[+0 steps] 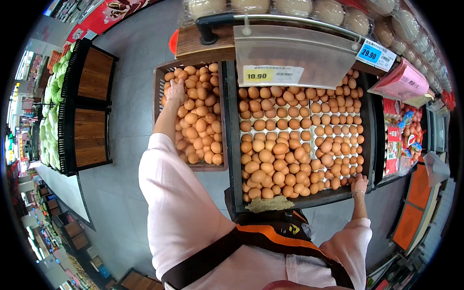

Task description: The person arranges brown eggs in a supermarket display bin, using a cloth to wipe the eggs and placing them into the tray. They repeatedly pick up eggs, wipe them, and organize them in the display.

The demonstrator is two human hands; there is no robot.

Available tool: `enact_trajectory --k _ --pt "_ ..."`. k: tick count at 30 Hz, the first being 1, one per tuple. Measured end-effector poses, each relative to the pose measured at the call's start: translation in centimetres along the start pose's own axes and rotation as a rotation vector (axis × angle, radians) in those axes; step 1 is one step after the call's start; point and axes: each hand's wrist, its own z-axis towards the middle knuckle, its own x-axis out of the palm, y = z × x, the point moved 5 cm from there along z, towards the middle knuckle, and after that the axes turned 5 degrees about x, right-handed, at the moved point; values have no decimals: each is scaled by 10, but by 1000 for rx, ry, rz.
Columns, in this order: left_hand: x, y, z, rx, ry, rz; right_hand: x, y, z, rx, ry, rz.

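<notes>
My left hand (176, 91) reaches into the far left part of a brown plastic crate (224, 152) heaped with brown eggs (195, 119). Its fingers rest on eggs there; whether they grip one is hidden. To the right of the crate stands a black-rimmed display bin (234, 170). Brown eggs (266, 156) are piled at its near left, and others sit in pale egg trays (312, 127). At the bin's near right corner is my right hand (360, 183), touching the rim or the last eggs. Its grip is unclear.
A clear sign holder (290, 47) with price labels overhangs the bin's far side. Behind it, plastic-packed eggs (290, 6) line a shelf. Packaged goods (407, 127) stand to the right. Across the grey floor (130, 108), cabbages (54, 94) fill a wood-panelled stand (92, 134).
</notes>
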Motion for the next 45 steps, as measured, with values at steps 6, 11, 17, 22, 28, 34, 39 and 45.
enact_trajectory --k 6,11,17,22,28,34,39,45 --pt "6 -17 4 135 17 -88 3 -2 -3 -8 -8 54" --pt "8 -29 -5 211 82 -53 10 -10 0 -33 -16 41" --pt "6 -26 13 355 194 42 2 0 -1 18 53 75" --pt "11 -35 37 393 293 239 5 -7 3 32 75 62" --pt "22 -20 40 436 296 290 5 -1 7 16 74 74" --pt "-54 -67 4 315 417 302 -6 1 -12 65 112 168" --pt "-13 -50 25 621 139 346 -6 -2 -1 99 113 159" --pt "-41 -55 -12 438 141 179 -14 9 6 58 81 17"
